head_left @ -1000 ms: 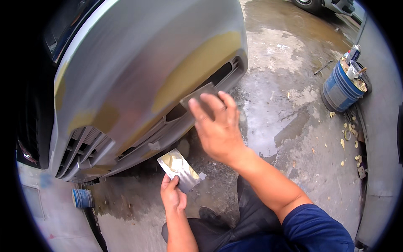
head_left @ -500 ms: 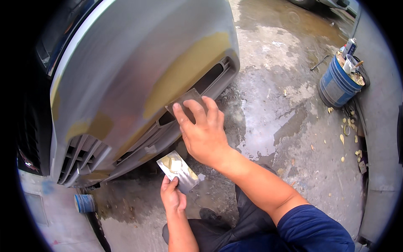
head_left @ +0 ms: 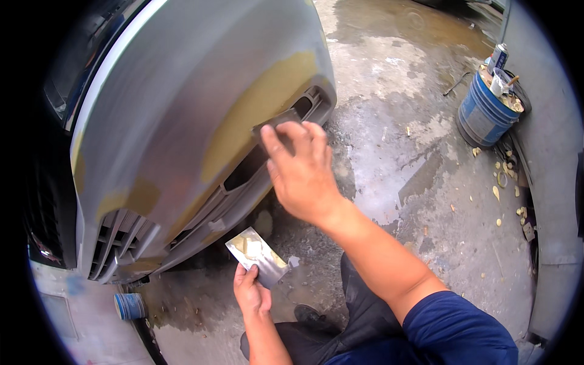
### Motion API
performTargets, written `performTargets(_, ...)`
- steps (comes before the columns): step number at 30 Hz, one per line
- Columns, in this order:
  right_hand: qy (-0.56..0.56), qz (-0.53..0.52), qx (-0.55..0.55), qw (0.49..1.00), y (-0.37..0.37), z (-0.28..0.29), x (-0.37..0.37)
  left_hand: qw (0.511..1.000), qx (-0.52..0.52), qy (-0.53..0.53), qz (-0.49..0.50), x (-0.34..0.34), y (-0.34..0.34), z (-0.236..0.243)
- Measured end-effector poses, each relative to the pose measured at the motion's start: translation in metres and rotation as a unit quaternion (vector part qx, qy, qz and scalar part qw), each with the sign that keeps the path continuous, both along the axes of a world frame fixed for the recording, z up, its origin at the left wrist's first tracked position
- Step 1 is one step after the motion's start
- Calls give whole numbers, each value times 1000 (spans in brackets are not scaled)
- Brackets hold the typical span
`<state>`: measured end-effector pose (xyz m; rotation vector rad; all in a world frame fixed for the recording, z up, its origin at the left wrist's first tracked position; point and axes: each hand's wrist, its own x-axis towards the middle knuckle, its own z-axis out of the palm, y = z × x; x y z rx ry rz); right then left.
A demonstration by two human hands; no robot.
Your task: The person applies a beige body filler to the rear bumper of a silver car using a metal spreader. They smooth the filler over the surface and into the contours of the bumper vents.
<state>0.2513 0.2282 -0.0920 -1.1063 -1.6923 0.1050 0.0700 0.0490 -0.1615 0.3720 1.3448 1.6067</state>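
A grey vehicle bumper (head_left: 152, 103) with patches of yellowish filler (head_left: 249, 97) fills the upper left, its slotted openings along the lower and right part. My right hand (head_left: 301, 170) grips a dark, flat spreader (head_left: 261, 132), its fingers bent over it, at the lower edge of the large filler patch beside a long opening. Whether the blade touches the surface is hard to tell. Lower down, my left hand (head_left: 252, 289) holds a flat metal plate (head_left: 271, 274) with cream and yellowish putty on it, thumb on its near edge.
On the right, a blue bucket (head_left: 480, 121) holds a can, a cup and scraps, beside a grey panel (head_left: 541, 121); cables and scraps lie near it. A smaller blue can (head_left: 128, 306) sits at lower left. Another vehicle's dark underside shows at top right. The concrete floor has wet patches.
My right hand with the spreader moved left and down, then back up a little along the bumper. The whole view shifted slightly. My left hand still holds the plate at about the same place.
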Motion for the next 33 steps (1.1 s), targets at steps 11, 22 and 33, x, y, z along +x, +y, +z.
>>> performTargets(11, 65, -36, -35, 997, 50, 9, 59, 1000, -2, 7, -7, -3, -4, -4)
performTargets(22, 0, 30, -2, 1000, 0, 9, 16, 1000, -12, 16, -8, 7, 3, -6)
performTargets(33, 43, -12, -58, 997, 34, 13, 39, 1000, 4, 22, -21, 7, -1, -8)
